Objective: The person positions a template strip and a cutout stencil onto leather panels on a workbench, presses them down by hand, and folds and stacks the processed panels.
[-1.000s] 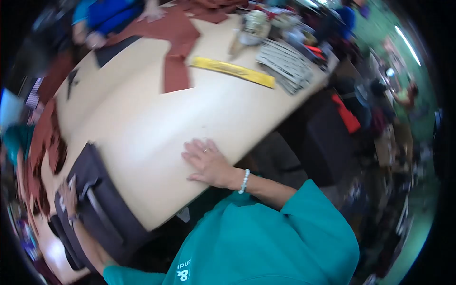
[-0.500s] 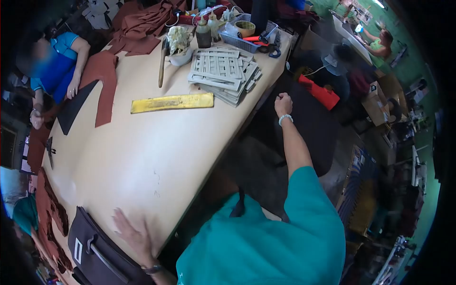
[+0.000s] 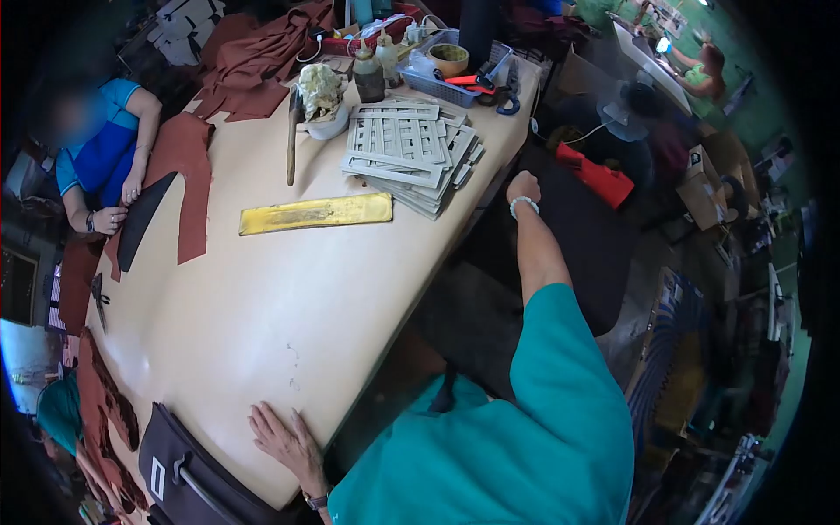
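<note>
My left hand (image 3: 287, 442) lies on the cream tabletop (image 3: 236, 350) near its front edge, fingers spread, holding nothing. Just left of it is a dark brown handbag (image 3: 197, 464) with a grey handle and a pale rectangular buckle. My right hand (image 3: 524, 186), with a beaded bracelet at the wrist, is stretched forward past the table's right side. Its fingers are curled closed against a dark panel (image 3: 577, 236), perhaps a chair; what they hold, if anything, is hidden.
A yellow bar (image 3: 315, 214) and stacked grey slotted panels (image 3: 398, 149) are on the table. Behind them stand a bowl (image 3: 328, 122), bottles (image 3: 368, 74) and a basket (image 3: 437, 86). A co-worker (image 3: 109, 149) handles brown and black pieces (image 3: 144, 223); scissors (image 3: 100, 302) lie nearby.
My left hand has moved right, away from the handbag, and settled flat on the table. My right hand stays closed. The co-worker's lower hand has moved to the black piece. The view has shifted slightly.
</note>
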### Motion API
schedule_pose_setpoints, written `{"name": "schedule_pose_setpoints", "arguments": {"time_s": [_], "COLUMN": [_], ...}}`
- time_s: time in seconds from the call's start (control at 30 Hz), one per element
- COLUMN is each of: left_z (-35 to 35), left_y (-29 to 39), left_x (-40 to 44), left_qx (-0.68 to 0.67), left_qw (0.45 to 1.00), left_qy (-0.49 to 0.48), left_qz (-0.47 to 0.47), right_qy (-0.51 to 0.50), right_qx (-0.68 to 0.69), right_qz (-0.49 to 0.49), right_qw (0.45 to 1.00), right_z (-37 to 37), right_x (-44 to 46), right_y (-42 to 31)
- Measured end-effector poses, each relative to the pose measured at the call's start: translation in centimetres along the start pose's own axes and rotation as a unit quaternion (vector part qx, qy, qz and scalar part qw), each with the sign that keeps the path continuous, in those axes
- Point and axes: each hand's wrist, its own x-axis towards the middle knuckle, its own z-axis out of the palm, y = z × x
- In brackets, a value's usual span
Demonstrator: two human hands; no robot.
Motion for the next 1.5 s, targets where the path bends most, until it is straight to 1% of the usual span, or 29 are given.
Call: {"name": "schedule_pose_setpoints", "arguments": {"time_s": [0.03,0.17,0.27,0.37,0.4,0.47,0.5,0.6,0.67,0.7,0.73,0.77,0.83,0.87,0.9,0.93,0.97,1.0,1.03,1.07,1.13,1.2,1.23,1.27,1.33,1.4,1.43,1.47,1.5], "left_z": [0.0,-0.2,-0.3,-0.3,-0.1,0.2,0.2,0.2,0.0,-0.1,-0.2,-0.2,-0.2,-0.7,-1.4,-2.5,-3.4,-3.6,-3.7,-3.4,-2.8,-1.4,-0.9,-0.6,-0.8,-0.9,-0.9,-1.2,-1.9], "left_y": [0.1,0.3,0.6,0.6,0.3,0.2,0.1,0.2,0.5,0.6,0.7,0.7,0.8,2.1,3.9,5.8,7.6,8.8,9.5,9.4,8.8,6.5,5.4,4.6,4.1,3.2,3.0,2.6,1.9], "left_x": [0.0,0.0,0.0,0.0,0.0,0.1,0.1,0.0,0.1,0.1,0.1,0.3,1.2,1.5,1.8,1.9,2.0,2.1,2.4,3.1,3.3,4.2,4.3,4.0,3.9,3.4,3.0,2.4,1.7], "left_qx": [0.002,-0.009,-0.003,0.004,0.010,0.017,0.020,0.019,0.021,0.026,0.032,-0.019,-0.122,-0.176,-0.229,-0.338,-0.442,-0.486,-0.527,-0.542,-0.593,-0.717,-0.771,-0.804,-0.816,-0.817,-0.818,-0.821,-0.823], "left_qw": [1.000,1.000,1.000,1.000,1.000,1.000,1.000,1.000,1.000,1.000,0.999,0.999,0.988,0.978,0.965,0.930,0.883,0.859,0.833,0.821,0.800,0.696,0.633,0.584,0.556,0.539,0.528,0.520,0.513], "left_qy": [0.003,-0.016,-0.016,-0.009,-0.002,0.003,0.002,0.001,0.002,-0.001,-0.005,-0.009,-0.014,-0.026,-0.035,-0.065,-0.089,-0.074,-0.055,-0.018,-0.012,-0.022,-0.027,-0.014,0.038,0.068,0.081,0.066,0.050], "left_qz": [-0.001,-0.018,-0.018,-0.012,-0.006,-0.001,-0.001,-0.007,-0.011,-0.012,-0.013,0.025,0.092,0.108,0.122,0.128,0.131,0.145,0.160,0.178,0.092,-0.012,-0.057,-0.111,-0.152,-0.193,-0.214,-0.226,-0.238], "right_qy": [-0.020,-0.028,-0.011,-0.070,-0.074,-0.077,-0.087,0.076,0.056,0.042,0.002,-0.059,-0.197,-0.209,-0.195,-0.181,-0.142,-0.261,-0.383,-0.454,-0.538,-0.518,-0.443,-0.349,-0.233,-0.183,-0.196,-0.207,-0.251], "right_qx": [0.038,0.158,0.154,0.246,0.353,0.550,0.568,0.541,0.608,0.693,0.743,0.786,0.811,0.797,0.764,0.727,0.608,0.601,0.602,0.611,0.526,0.456,0.428,0.398,0.358,0.238,0.201,0.161,0.213], "right_qz": [0.051,0.118,0.089,0.043,0.078,0.143,0.137,0.025,0.029,0.002,-0.045,-0.057,-0.186,-0.211,-0.219,-0.225,-0.451,-0.510,-0.509,-0.514,-0.558,-0.618,-0.679,-0.731,-0.743,-0.708,-0.657,-0.601,-0.573], "right_qw": [0.998,0.980,0.984,0.966,0.929,0.819,0.807,0.837,0.791,0.720,0.668,0.613,0.519,0.526,0.576,0.623,0.638,0.558,0.480,0.396,0.348,0.376,0.399,0.431,0.515,0.639,0.699,0.755,0.751], "right_z": [-0.6,0.1,2.7,3.7,3.3,1.8,0.7,-0.8,-4.7,-8.4,-9.9,-12.3,-17.5,-19.1,-17.5,-15.9,-15.5,-15.9,-13.6,-11.9,-10.7,-9.6,-9.5,-9.3,-9.9,-10.0,-9.5,-8.5,-7.0], "right_x": [0.1,1.5,3.3,4.4,3.9,2.4,1.7,0.9,-0.6,-3.0,-3.3,-4.8,-10.8,-14.4,-16.6,-18.9,-21.7,-25.0,-27.7,-30.9,-35.9,-39.2,-39.9,-40.1,-39.9,-38.9,-38.2,-37.2,-36.0], "right_y": [0.0,2.0,4.1,6.9,7.2,8.2,8.7,10.7,9.9,7.5,6.7,4.9,-1.1,-4.2,-5.9,-7.6,-10.2,-12.8,-14.4,-16.0,-17.5,-17.5,-16.9,-15.9,-12.7,-9.7,-8.3,-7.0,-5.8]}}
